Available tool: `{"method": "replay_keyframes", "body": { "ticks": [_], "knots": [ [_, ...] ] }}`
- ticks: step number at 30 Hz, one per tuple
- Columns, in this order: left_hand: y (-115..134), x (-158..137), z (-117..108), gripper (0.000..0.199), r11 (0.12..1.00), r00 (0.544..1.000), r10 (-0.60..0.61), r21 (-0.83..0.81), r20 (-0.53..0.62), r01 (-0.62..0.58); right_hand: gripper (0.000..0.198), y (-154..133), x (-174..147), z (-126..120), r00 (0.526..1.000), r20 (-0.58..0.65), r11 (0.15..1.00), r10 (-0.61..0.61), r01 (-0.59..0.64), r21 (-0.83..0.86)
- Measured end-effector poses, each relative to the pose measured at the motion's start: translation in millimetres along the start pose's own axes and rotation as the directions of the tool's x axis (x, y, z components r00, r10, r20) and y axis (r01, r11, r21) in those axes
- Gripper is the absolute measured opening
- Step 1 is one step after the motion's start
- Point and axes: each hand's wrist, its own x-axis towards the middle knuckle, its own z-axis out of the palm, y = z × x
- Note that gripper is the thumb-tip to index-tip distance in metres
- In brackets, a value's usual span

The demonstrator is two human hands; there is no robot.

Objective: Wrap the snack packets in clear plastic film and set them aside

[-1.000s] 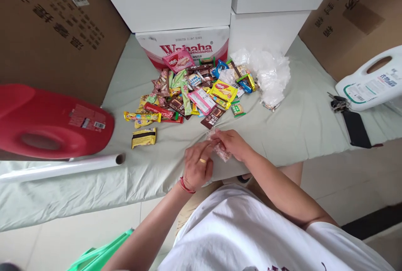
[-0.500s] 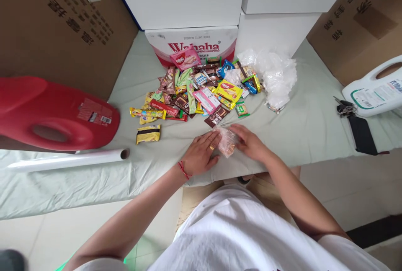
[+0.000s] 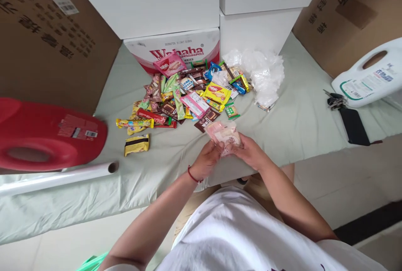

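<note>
Between my two hands is a pale pink snack packet [image 3: 226, 132] with some clear film about it, raised above the cloth near the table's front edge. My left hand [image 3: 207, 158] pinches its near left side, and a red string bracelet is on that wrist. My right hand [image 3: 249, 151] grips the near right side, thumb on top. Just beyond lies a heap of wrapped snacks, among them a brown cocoa packet [image 3: 207, 119], a pink-and-white packet [image 3: 194, 104] and a yellow Nabati wafer packet [image 3: 216, 93]. Crumpled clear plastic [image 3: 266, 76] sits right of the heap.
On the left are a red jug [image 3: 78, 132], a roll of plastic film [image 3: 63, 177] and a yellow packet [image 3: 137, 144]. A white detergent bottle [image 3: 370, 74], keys [image 3: 335, 101] and a black case [image 3: 354, 126] lie right. A Wahaha carton [image 3: 138, 49] and white boxes stand behind.
The film-covered packet has been lifted off the cloth and turned so its pink and white face shows. Both hands now grip its near edge instead of pressing at its sides. The view has shifted.
</note>
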Motion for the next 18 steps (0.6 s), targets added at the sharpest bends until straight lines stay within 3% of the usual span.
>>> {"method": "replay_keyframes", "body": {
  "ticks": [4,7,9,11,13,14,16,18],
  "knots": [
    [-2.9,13.6,18.3,0.069,0.989,0.995,-0.013,0.146,0.098,-0.001,0.060,9.9,-17.1,-3.1,0.986,-0.168,0.995,0.006,0.012,0.103],
    [4.0,15.8,19.0,0.057,0.935,0.992,-0.002,0.352,0.129,-0.044,0.055,14.3,-28.7,-36.4,0.945,-0.325,0.994,-0.023,0.058,0.098],
    [6.3,11.0,11.6,0.051,0.897,0.998,0.006,0.441,0.059,-0.032,0.054,11.4,-34.4,-79.1,0.847,-0.527,0.995,-0.071,0.099,0.024],
    [4.7,1.4,-2.4,0.048,0.884,0.998,0.026,0.468,-0.052,0.001,0.057,2.2,-36.5,-132.7,0.672,-0.730,0.989,-0.128,0.138,-0.047],
    [0.5,-12.2,-21.9,0.043,0.883,0.982,0.065,0.469,-0.179,0.027,0.052,-12.2,-33.9,-187.0,0.492,-0.850,0.980,-0.189,0.144,-0.134],
    [-1.8,-20.3,-33.2,0.042,0.879,0.965,0.082,0.475,-0.248,0.047,0.047,-20.2,-30.8,-211.0,0.442,-0.873,0.978,-0.208,0.118,-0.173],
    [-5.8,-37.8,-57.3,0.039,0.850,0.920,0.128,0.518,-0.371,0.091,0.038,-34.4,-21.2,-249.0,0.399,-0.875,0.960,-0.274,0.058,-0.274],
    [-8.9,-55.3,-81.7,0.038,0.784,0.869,0.203,0.607,-0.451,0.131,0.036,-42.7,-8.6,-272.5,0.424,-0.835,0.906,-0.350,-0.073,-0.417]
  ]
}}
